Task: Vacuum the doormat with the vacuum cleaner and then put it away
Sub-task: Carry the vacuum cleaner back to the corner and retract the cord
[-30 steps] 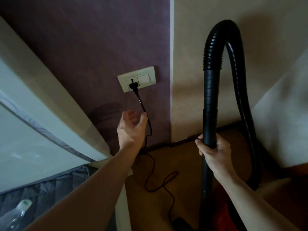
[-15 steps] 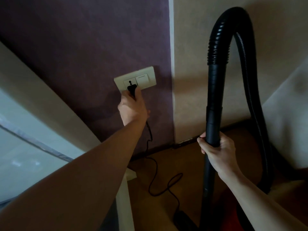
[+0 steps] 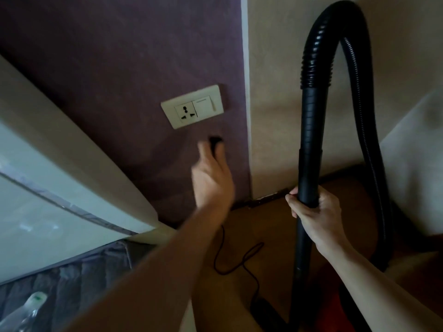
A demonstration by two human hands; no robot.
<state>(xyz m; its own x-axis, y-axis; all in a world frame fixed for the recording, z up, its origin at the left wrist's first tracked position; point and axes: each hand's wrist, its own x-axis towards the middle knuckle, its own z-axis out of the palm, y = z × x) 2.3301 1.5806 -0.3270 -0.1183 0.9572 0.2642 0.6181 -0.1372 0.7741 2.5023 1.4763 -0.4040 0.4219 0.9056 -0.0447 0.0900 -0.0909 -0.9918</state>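
My left hand (image 3: 212, 178) holds the black plug (image 3: 216, 143) of the vacuum cleaner just below the cream wall socket (image 3: 193, 107), which has nothing in it. The hand is blurred. The black power cord (image 3: 236, 262) loops over the brown floor beneath it. My right hand (image 3: 314, 209) grips the upright black wand (image 3: 309, 144) of the vacuum cleaner. The ribbed black hose (image 3: 335, 25) arches over the wand's top and runs down on the right. A bit of the red vacuum body (image 3: 335, 315) shows at the bottom. The doormat is out of view.
The socket sits on a purple wall beside a beige wall corner (image 3: 247, 116). A pale slanted panel (image 3: 72, 144) fills the left side. A plastic bottle (image 3: 26, 312) lies on grey fabric at the bottom left. A light surface (image 3: 417, 164) stands on the right.
My left hand reached up to the plug, took hold of it and pulled it out of the socket, then moved down and right. The right hand kept its grip on the wand.
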